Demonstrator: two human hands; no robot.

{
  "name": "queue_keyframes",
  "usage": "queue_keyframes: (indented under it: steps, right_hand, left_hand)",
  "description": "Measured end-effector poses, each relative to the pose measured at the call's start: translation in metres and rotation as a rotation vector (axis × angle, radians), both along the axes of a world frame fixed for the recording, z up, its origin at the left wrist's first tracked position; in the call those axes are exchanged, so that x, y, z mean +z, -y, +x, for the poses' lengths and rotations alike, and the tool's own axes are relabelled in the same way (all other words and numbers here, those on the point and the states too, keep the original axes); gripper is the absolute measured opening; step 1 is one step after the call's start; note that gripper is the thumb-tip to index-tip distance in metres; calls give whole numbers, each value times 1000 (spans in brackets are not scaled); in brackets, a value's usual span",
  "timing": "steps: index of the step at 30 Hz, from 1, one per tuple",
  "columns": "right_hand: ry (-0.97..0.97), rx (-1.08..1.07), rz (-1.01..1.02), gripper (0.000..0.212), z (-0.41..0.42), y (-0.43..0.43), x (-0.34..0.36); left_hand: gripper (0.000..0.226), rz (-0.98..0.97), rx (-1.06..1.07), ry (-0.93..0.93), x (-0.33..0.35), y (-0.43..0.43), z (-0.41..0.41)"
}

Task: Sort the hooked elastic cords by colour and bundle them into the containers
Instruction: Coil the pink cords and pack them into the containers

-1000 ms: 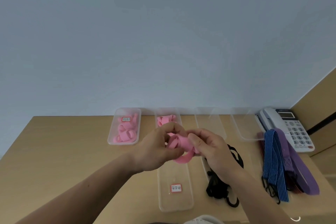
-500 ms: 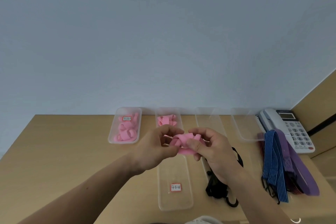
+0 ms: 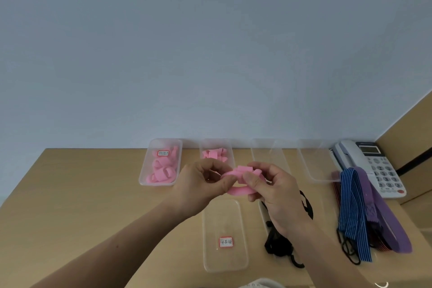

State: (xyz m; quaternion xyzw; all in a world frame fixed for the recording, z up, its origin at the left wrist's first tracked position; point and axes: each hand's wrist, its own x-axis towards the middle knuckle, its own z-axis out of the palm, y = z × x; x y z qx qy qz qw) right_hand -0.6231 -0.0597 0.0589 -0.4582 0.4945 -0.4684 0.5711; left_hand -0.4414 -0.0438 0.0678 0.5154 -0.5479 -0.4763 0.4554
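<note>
Pink cord (image 3: 240,190) pulled flatter and wider than half a second ago, left hand (image 3: 201,187) and right hand (image 3: 280,196) pinching its folded loops with curled fingers (image 3: 228,183), held in the air over the tabletop (image 3: 93,194), labelled clear container (image 3: 224,262) below, black cords (image 3: 278,245) beside it.

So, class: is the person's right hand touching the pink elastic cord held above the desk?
Touching. The head view shows the right hand pinching the pink elastic cord between thumb and fingers.

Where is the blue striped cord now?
In the head view, the blue striped cord lies on the right, just left of the purple cord, near the telephone.
</note>
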Motion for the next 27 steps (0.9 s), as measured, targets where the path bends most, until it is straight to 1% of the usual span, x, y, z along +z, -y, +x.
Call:
queue_keyframes:
  steps: [3, 7, 9, 12, 15, 16, 18, 20, 21, 25, 27]
  right_hand:
    - [-1, 8, 9, 52, -2, 1, 1]
    - [-27, 99, 13, 32, 1, -2, 5]
    - [-56, 144, -1, 34, 4, -5, 6]
    - [-66, 156, -23, 39, 10, -7, 8]
    - [-86, 154, -34, 44, 10, -5, 9]
    - [-96, 162, -39, 43, 10, -5, 8]
    - [-106, 171, -47, 35, 11, -4, 5]
    - [-127, 147, -55, 29, 15, -4, 2]
    - [-142, 127, -62, 29, 18, -3, 1]
    - [-165, 54, -89, 25, 30, -1, -3]
    - [-167, 42, -88, 25, 36, 0, -4]
  left_hand:
    - [14, 63, -30, -7, -3, 0, 4]
    - [35, 129, -62, -18, -4, 3, 8]
    - [41, 169, -111, -18, -2, 5, 9]
    - [41, 179, -194, 28, 1, 8, 9]
    - [40, 175, -197, -18, -1, 8, 12]
    - [35, 164, -181, -26, -2, 8, 13]
    - [25, 135, -135, -43, -6, 8, 16]
    - [20, 122, -89, -72, -10, 7, 18]
    - [20, 117, -71, -84, -11, 6, 18]
    - [38, 105, -36, -82, -16, 6, 24]
    - [41, 111, -42, -83, -20, 7, 30]
